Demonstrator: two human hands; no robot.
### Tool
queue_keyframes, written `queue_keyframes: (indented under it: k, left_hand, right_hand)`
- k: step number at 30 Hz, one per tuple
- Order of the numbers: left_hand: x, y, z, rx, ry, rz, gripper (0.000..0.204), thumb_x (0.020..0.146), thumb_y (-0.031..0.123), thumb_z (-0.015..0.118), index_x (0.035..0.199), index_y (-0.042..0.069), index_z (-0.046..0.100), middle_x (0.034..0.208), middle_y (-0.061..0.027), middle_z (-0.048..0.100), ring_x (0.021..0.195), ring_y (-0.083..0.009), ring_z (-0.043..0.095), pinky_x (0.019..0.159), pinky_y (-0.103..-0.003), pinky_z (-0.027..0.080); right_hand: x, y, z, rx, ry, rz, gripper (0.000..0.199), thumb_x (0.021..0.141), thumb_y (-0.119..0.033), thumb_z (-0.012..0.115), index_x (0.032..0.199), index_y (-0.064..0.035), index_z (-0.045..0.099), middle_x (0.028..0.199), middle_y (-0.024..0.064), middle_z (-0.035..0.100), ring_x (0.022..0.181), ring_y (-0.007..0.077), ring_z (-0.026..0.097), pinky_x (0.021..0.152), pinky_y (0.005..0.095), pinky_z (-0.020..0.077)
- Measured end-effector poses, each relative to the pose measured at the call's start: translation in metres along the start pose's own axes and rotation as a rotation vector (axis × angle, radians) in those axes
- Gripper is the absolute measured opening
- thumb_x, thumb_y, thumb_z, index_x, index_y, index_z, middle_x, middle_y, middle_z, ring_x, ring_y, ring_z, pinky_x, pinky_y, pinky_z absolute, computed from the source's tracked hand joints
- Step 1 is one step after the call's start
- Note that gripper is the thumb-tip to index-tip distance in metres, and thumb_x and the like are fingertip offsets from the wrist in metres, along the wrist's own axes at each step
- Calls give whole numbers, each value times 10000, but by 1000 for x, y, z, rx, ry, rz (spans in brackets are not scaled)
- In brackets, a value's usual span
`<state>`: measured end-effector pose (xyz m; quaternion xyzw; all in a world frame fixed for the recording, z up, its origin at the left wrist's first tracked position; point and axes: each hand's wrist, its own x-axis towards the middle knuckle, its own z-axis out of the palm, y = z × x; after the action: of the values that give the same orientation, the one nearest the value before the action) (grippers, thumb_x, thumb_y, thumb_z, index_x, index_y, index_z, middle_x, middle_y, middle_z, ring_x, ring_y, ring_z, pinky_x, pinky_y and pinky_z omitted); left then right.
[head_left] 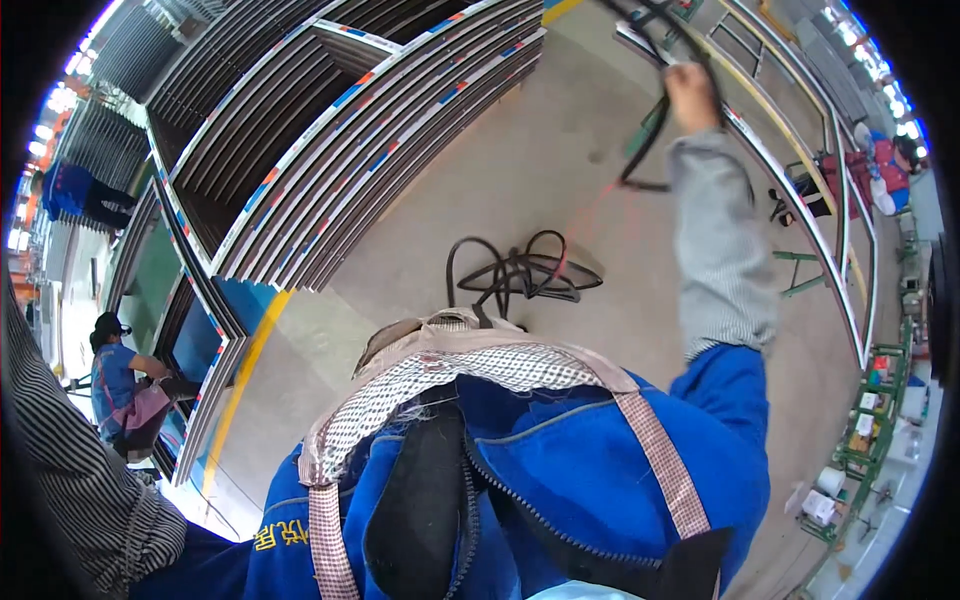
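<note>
My right hand (692, 100) is stretched far forward at the upper right, closed round a black flexible strip (660, 130) that hangs in loops about it. A grey striped sleeve cover (722, 240) covers that forearm. More of what looks like the same black strip lies in a loose tangle (520, 275) on the floor in front of my apron (470, 350). At the left rim only my left sleeve (90, 450) shows; the left hand is out of sight. Beyond my right hand stands a long white-edged frame (800, 220).
Stacked window-like frames (350, 170) with white edges fill the upper left. A person in a cap (125, 380) sits at the left, another bends (80, 195) farther back. At the right are a person in red and blue (885, 170) and green racks (865, 430) with small parts.
</note>
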<state>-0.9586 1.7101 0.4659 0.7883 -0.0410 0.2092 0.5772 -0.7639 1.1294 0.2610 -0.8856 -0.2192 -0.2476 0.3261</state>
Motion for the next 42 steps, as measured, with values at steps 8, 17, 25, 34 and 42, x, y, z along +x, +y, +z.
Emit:
queue_keyframes:
  k: [8, 17, 25, 34, 42]
  left_hand:
    - [-11, -19, -170, -70, 152, -92, 166, 900, 148, 622, 1013, 29, 604, 775, 9, 531, 694, -103, 540, 627, -236, 469]
    - [-35, -56, -323, -146, 240, -281, 168, 892, 152, 626, 1013, 36, 609, 796, 4, 549, 719, -113, 558, 659, -243, 488]
    - [-61, -92, -404, -322, 695, -520, 112, 959, 119, 556, 992, 16, 585, 846, -55, 631, 780, -194, 621, 704, -307, 518]
    - [-58, -106, -574, -686, 1032, -198, 167, 949, 109, 567, 1045, -27, 560, 984, -125, 649, 862, -230, 647, 789, -364, 545]
    - [-42, -110, -697, -390, 1097, 119, 213, 960, 83, 528, 1119, -57, 556, 972, -156, 635, 872, -252, 645, 814, -413, 558]
  right_hand:
    - [-5, -117, -63, -107, -613, -64, 389, 853, -347, 697, 1022, -15, 586, 849, 107, 634, 780, 216, 601, 712, 351, 461]
    - [17, -185, -29, 547, -445, 155, 170, 881, -106, 647, 1019, -20, 596, 667, -41, 470, 614, 81, 460, 570, 233, 355]
    - [107, -202, 45, 1039, -337, 527, 253, 986, -296, 571, 1071, -58, 564, 645, -64, 354, 469, 16, 287, 406, 193, 207]
    - [292, -302, 183, 1233, -504, 264, 235, 994, -235, 559, 1165, -74, 543, 708, -38, 381, 540, 29, 340, 441, 187, 265]
    - [415, -400, 321, 1959, -1497, 167, 303, 1005, -284, 518, 1028, 17, 488, 700, -2, 383, 506, 66, 361, 460, 209, 328]
